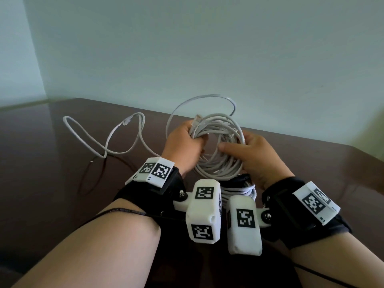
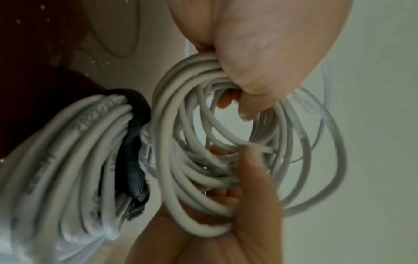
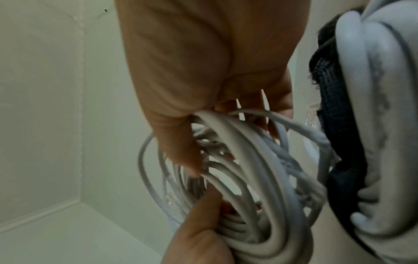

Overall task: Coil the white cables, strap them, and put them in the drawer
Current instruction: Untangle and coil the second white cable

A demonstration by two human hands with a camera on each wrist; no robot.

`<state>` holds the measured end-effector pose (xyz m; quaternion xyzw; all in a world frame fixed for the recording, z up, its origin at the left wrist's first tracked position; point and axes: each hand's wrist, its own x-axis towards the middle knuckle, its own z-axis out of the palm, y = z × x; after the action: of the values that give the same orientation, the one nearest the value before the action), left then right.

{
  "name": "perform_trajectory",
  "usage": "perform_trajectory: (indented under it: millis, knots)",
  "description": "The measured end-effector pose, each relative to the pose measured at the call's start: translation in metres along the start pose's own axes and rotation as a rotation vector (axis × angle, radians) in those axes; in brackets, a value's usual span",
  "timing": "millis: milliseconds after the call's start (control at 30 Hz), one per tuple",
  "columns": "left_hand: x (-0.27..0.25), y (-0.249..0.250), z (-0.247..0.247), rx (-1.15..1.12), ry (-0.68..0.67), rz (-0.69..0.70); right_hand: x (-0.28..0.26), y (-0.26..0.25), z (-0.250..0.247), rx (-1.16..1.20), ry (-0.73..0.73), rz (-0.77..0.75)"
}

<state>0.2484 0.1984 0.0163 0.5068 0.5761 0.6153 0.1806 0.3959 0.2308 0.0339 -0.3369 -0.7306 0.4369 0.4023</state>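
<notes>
A loose coil of white cable is held up over the dark table, with one wide loop arching above it. My left hand grips the coil's left side, fingers curled through the loops. Holding the right side is my right hand, thumb across the front and fingers behind. The wrist views show the same coil in both hands. A second white coil bound by a black strap lies just below, between my wrists.
Another stretch of white cable lies in open loops on the brown table to the left, ending in a clear connector. A pale wall stands right behind the table's far edge.
</notes>
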Motion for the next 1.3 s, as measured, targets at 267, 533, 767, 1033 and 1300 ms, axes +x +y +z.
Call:
perform_trajectory:
  millis: [267,533,767,1033,1300]
  knots:
    - [-0.003,0.001,0.0,-0.225,-0.112,-0.004,0.006,0.008,0.002,-0.041,0.077,0.057]
    - [-0.002,-0.001,0.009,-0.461,0.0,0.032,0.011,0.016,0.0,0.13,0.248,0.014]
    - [0.002,0.001,0.002,-0.334,0.315,0.014,0.011,0.018,-0.01,0.441,0.271,0.067]
    - [0.008,-0.013,0.008,-0.239,0.203,-0.157,0.01,0.016,-0.006,0.529,0.211,0.065]
    - [0.012,-0.01,-0.011,-0.886,0.179,-0.366,0.017,0.024,-0.011,0.697,0.246,0.116]
